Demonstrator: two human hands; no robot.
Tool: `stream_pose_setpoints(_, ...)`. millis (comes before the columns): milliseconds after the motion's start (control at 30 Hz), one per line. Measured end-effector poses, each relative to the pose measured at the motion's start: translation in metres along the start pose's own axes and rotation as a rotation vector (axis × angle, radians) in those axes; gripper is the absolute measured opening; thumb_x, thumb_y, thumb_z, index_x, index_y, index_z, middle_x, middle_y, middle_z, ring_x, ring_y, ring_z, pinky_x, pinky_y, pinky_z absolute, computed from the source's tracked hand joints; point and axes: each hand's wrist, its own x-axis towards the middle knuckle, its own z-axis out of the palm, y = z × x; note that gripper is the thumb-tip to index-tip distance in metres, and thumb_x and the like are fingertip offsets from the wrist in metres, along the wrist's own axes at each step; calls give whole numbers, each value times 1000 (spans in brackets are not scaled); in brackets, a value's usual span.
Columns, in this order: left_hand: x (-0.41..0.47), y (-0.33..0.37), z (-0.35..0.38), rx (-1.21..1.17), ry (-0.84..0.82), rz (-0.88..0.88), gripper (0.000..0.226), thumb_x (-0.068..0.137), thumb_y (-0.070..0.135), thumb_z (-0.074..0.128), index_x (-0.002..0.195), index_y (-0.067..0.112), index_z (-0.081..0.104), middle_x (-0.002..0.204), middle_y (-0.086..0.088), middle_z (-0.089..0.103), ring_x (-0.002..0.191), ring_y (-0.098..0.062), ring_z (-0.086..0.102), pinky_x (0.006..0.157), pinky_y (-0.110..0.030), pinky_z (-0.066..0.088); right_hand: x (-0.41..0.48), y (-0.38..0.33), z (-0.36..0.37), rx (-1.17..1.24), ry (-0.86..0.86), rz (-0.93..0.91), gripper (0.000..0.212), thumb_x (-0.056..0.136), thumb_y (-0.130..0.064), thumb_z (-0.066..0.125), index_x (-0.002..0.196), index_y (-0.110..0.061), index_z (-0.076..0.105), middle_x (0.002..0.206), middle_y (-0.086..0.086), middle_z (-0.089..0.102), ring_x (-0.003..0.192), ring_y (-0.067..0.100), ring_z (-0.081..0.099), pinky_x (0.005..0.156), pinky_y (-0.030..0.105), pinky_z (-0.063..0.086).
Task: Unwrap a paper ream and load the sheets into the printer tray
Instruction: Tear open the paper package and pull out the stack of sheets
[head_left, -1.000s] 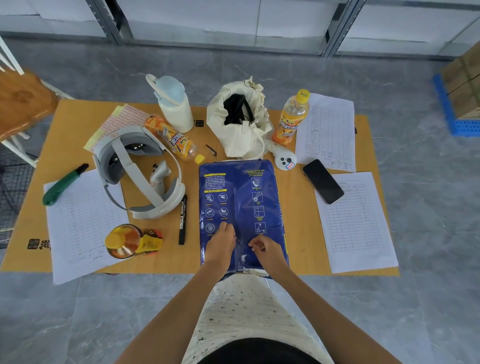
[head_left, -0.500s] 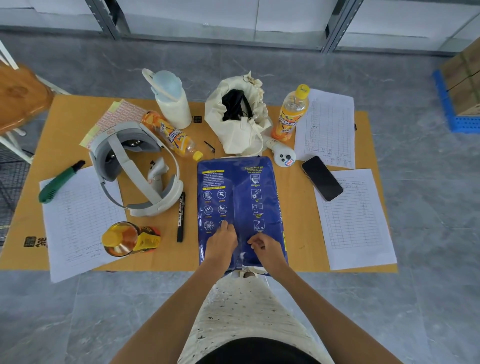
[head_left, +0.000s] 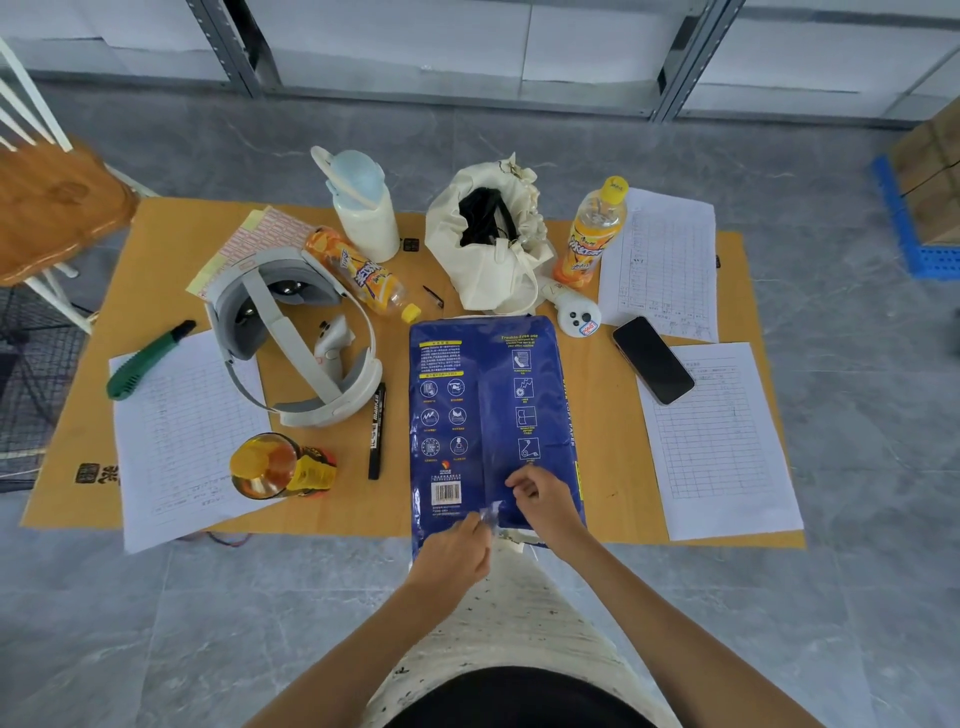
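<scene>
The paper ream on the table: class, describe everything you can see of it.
The paper ream is a flat rectangular pack in glossy dark blue wrapper, printed with white icons, yellow-headed text and a white barcode label. It lies flat on the orange-brown table, its near end overhanging the edge. A seam runs lengthwise down the middle. The left hand pinches a loosened flap at the near end; the right hand rests on the wrapper beside it. It remains mostly wrapped.

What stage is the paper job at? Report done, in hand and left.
Done: the blue paper ream lies flat on the table. In hand: left hand and right hand pick at its near-end wrapper. Left: wrapper mostly intact, no sheets out; no printer tray in view.
</scene>
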Motion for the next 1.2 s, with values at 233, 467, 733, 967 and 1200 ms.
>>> stream_pose_setpoints(233,-25,-9,13,155,-95,212,30,97,17,27,113,4,50,123,-12,54,98,-29,60,72,-36,47,-24,15,5,-205,26,-185,14,83,-5,64,97,-8,62,92,0,53,87,16,49,75,22,43)
stream_pose_setpoints(467,-43,1,27,183,-254,351,24,91,9,36,106,-2,52,110,-19,57,91,-37,60,69,-42,44,-44,25,11,-642,-25,-303,41,85,-26,65,120,-17,47,123,1,47,113,21,44,94,29,40)
stream_pose_setpoints(733,-60,8,37,231,-298,204,28,92,1,37,111,-2,57,115,-17,59,102,-37,60,83,-47,48,-47,29,11,-1041,10,-301,58,83,-11,64,132,-11,32,135,13,41,122,30,41,100,40,38)
stream_pose_setpoints(967,-80,17,32,-145,-47,-59,21,92,18,42,102,13,59,111,-5,60,102,-23,58,83,-35,47,-38,32,-25,-1035,16,-400,37,86,-11,61,121,-14,48,124,7,55,115,25,50,94,34,42)
stream_pose_setpoints(1200,-52,6,12,-259,354,-273,18,90,18,57,108,16,56,117,0,56,110,-18,52,81,-28,50,-51,39,-45,-869,77,-399,25,92,-16,54,116,-15,45,121,4,58,107,20,55,87,31,51)
